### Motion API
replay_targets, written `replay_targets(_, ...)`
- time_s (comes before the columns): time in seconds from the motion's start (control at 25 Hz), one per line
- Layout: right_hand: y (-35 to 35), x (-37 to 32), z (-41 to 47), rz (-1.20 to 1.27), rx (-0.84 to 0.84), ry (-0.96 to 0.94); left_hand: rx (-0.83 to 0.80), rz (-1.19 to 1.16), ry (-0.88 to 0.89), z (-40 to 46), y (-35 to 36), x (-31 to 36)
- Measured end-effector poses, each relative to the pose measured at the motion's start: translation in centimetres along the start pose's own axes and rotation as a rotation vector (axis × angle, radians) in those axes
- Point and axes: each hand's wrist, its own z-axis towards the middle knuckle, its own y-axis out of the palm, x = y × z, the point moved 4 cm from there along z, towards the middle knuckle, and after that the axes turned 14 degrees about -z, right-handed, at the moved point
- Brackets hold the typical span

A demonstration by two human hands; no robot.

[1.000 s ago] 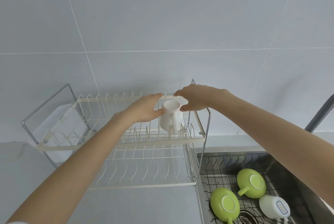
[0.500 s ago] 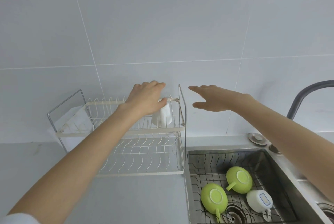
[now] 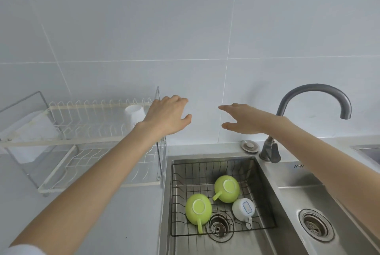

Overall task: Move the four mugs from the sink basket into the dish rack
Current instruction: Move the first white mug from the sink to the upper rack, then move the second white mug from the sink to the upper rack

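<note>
A white mug [image 3: 134, 115] stands upside down on the upper tier of the cream wire dish rack [image 3: 88, 141] at the left. In the dark wire sink basket [image 3: 205, 169] lie two green mugs [image 3: 198, 209] [image 3: 227, 189] and a white mug with a blue label [image 3: 243, 210], all bottom up. My left hand [image 3: 167, 116] hovers just right of the racked mug, fingers apart, holding nothing. My right hand [image 3: 241, 118] is open in the air above the sink's back edge.
A grey curved faucet [image 3: 312, 98] rises behind the sink at the right. A second steel basin [image 3: 314, 224] with a drain lies to the right. A white tray [image 3: 26, 131] leans behind the rack. Tiled wall stands behind.
My left hand has let go of the white mug, which stays on the rack's upper tier, and has moved right. Both hands now hover open; the view has swung right toward the sink.
</note>
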Motion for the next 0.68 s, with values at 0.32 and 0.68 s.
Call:
replay_targets(0.32,8.0,5.9,-1.4,0.135,-0.123,0.006,-0.218,-0.045,-0.049,1.6,8.4,4.6)
replay_targets(0.68,18.9,8.1,-1.0,0.335,-0.282,0.034,-0.422,-0.291,-0.142,1.5,19.8,6.1)
